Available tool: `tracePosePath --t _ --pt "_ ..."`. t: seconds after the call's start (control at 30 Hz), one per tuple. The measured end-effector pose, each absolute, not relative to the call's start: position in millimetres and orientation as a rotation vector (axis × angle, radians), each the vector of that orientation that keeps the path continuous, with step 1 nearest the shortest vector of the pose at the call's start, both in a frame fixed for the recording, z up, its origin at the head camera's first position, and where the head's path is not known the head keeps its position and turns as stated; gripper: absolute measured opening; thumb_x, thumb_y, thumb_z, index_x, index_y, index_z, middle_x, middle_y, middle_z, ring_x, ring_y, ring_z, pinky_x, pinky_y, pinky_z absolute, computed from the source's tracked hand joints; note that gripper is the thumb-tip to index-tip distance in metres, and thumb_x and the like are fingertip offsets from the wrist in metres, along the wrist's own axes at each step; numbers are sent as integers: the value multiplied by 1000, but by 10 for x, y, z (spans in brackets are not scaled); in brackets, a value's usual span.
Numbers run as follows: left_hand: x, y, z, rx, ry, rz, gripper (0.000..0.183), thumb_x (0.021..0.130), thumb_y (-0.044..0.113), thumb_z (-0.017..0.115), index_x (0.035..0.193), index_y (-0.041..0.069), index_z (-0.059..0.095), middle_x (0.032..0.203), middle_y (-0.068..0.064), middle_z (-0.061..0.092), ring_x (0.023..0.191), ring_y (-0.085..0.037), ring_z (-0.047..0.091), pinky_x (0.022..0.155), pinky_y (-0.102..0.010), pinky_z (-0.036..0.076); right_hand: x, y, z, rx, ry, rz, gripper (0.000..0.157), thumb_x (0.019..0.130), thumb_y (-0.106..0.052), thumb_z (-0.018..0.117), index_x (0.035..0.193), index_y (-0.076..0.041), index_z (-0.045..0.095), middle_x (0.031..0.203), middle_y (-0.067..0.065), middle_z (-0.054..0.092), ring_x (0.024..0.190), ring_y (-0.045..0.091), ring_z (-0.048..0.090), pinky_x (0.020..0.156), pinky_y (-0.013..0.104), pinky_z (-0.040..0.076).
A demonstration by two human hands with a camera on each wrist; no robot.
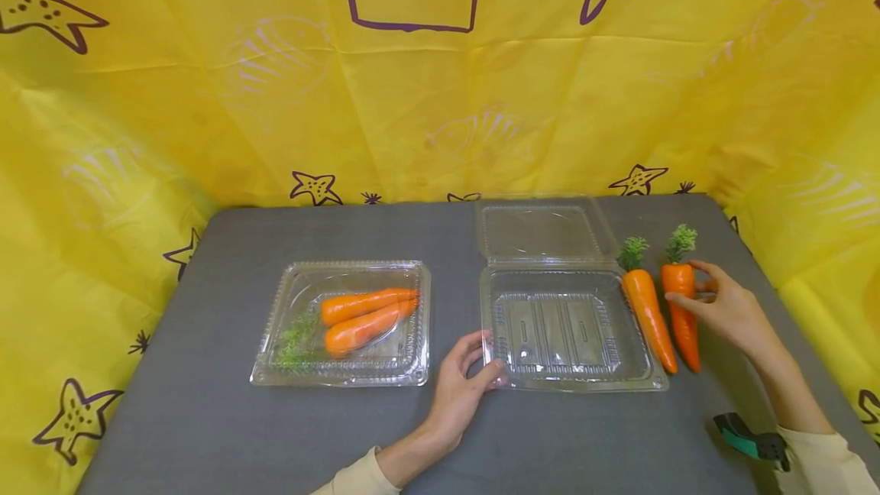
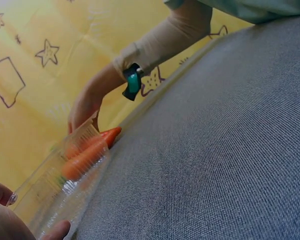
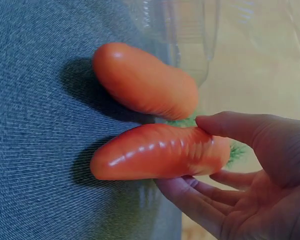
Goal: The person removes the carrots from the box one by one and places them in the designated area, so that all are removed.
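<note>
My right hand [image 1: 729, 308] grips the upper part of the rightmost carrot [image 1: 681, 304], thumb on one side and fingers on the other, as the right wrist view also shows. Just left of it, a second carrot [image 1: 646, 312] with a green top lies against the side of an open clear plastic container [image 1: 550, 334]. That container's lid [image 1: 539, 231] is folded back toward the curtain. At the container's near left corner, my left hand [image 1: 464, 380] holds the rim between thumb and fingers. In the left wrist view the container wall [image 2: 55, 170] partly covers the carrots behind it.
A closed clear container [image 1: 275, 342] stands to the left, with two carrots [image 1: 371, 319] and their green tops inside. The grey table [image 1: 206, 418] is bordered by a yellow curtain [image 1: 412, 113] at the back and sides. A dark and green band [image 1: 749, 441] is at my right wrist.
</note>
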State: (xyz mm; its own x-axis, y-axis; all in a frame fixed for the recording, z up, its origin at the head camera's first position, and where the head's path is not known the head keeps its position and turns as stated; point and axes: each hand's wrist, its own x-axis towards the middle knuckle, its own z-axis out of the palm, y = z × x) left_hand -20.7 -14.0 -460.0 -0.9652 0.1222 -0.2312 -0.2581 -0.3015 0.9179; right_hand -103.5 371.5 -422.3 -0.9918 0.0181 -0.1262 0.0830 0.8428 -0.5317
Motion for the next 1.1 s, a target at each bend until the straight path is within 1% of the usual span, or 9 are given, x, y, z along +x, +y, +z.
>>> tracePosePath --t 0.37,0.73,0.8,0.9,1.03,1.1 --pt "-203 -148 -4594 -169 1683 2360 49 87 -3 65 133 -10 48 135 -25 51 119 -33 54 82 -33 61 -1068 3731 -4282 87 2849 -797 81 94 -45 62 143 11 31 123 43 51 108 61 50 78 66 48" --pt "-203 -145 -4584 -173 1688 2354 49 87 -3 65 132 -10 48 133 -26 52 118 -34 54 82 -33 61 -1090 3761 -4315 93 2845 -765 82 93 -47 61 143 12 32 123 43 51 107 60 51 78 64 49" --pt "-205 -145 -4584 -176 1691 2351 49 87 -3 66 132 -10 48 133 -26 52 118 -34 55 82 -33 61 -1085 3761 -4313 84 2842 -774 81 94 -46 61 143 12 32 123 43 51 105 59 53 78 63 50" --pt "-206 -144 -4585 -176 1695 2348 49 87 -3 66 132 -10 48 133 -26 52 118 -34 55 82 -33 61 -1073 3757 -4308 67 2826 -807 79 95 -44 60 142 12 32 123 43 51 98 53 60 76 59 54" --pt "-203 -147 -4589 -173 1707 2342 49 87 -3 66 132 -10 48 133 -26 52 118 -35 54 81 -32 61 -1052 3743 -4298 54 2802 -845 76 96 -42 60 141 13 32 122 43 52 87 41 68 70 49 59" --pt "-204 -150 -4590 -168 1749 2318 49 87 -1 67 132 -8 50 134 -24 53 121 -35 53 81 -28 61 -1042 3732 -4289 51 2780 -874 76 97 -40 58 142 14 30 122 43 52 84 37 69 67 43 61"
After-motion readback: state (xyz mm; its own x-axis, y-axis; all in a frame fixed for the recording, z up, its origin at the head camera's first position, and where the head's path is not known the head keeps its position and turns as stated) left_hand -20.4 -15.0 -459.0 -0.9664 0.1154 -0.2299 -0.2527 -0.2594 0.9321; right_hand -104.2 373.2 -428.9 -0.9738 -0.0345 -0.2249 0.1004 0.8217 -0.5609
